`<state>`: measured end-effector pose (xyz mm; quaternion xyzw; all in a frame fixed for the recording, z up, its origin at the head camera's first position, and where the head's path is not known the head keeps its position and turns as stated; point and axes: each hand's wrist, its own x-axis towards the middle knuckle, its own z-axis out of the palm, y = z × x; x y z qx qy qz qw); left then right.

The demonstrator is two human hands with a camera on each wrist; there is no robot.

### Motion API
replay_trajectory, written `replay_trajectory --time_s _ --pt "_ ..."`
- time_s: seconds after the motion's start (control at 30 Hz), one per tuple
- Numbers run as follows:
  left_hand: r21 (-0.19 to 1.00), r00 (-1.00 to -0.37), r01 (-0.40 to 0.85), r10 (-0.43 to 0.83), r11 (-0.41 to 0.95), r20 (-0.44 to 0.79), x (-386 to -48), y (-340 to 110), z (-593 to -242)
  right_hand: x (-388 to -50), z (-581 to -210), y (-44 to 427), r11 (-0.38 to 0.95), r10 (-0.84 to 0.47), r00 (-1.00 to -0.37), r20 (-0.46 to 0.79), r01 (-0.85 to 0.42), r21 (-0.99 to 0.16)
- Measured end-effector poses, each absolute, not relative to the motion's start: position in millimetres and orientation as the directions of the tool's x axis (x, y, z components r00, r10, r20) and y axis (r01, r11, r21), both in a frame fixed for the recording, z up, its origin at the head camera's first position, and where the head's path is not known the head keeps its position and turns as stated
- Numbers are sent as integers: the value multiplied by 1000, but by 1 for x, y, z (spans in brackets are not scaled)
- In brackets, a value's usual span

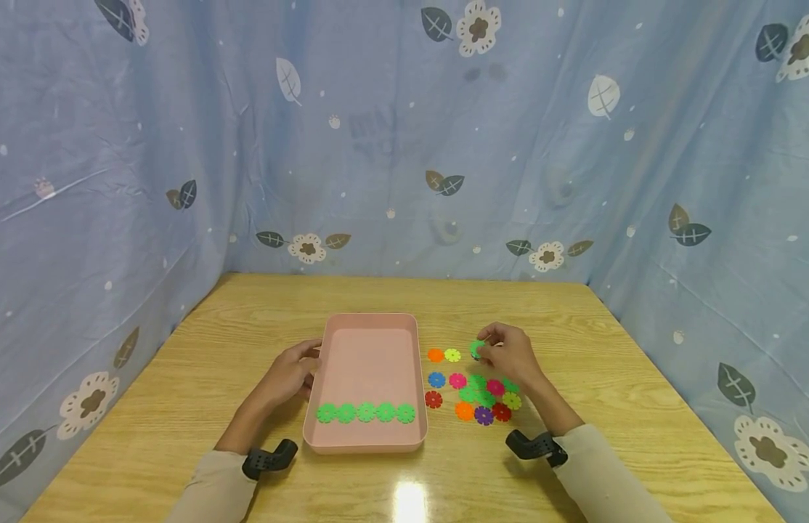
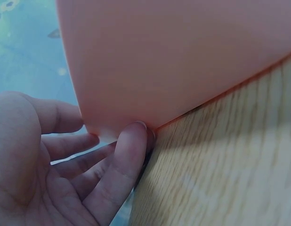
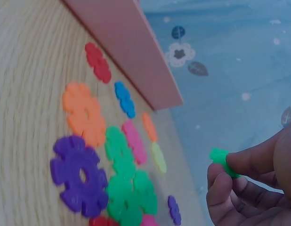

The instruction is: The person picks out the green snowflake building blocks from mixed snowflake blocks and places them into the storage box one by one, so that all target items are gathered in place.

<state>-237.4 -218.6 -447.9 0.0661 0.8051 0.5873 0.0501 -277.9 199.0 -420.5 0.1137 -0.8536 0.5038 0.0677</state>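
Note:
My left hand (image 1: pixel 293 372) is at the left side of a pink tray (image 1: pixel 420 378). In the left wrist view its thumb and fingertips (image 2: pixel 131 141) touch the outside of the tray wall near the table. Across the tray's near end lies a row of several green snowflake discs (image 1: pixel 366 412). To the right of the tray, my right hand (image 1: pixel 509 354) pinches one green snowflake disc (image 3: pixel 221 157) between thumb and fingers, above the table. Loose discs lie nearer the body, among them a purple disc (image 1: pixel 484 415), a blue disc (image 1: pixel 436 380) and overlapping green discs (image 1: pixel 486 399).
An orange disc (image 1: pixel 435 355) and a yellow disc (image 1: pixel 452 355) lie side by side by the tray's right wall. Another purple disc (image 3: pixel 173 210) lies below the right hand. A patterned blue curtain (image 1: pixel 391 145) surrounds the wooden table (image 1: pixel 267 298) at the back and sides.

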Motion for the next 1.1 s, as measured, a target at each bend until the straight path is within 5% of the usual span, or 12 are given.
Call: replay_trajectory --time_s 1.1 --pt "948 -987 63 161 313 12 -235 -217 -445 -272 -395 115 352 -293 -913 284 -380 -856"
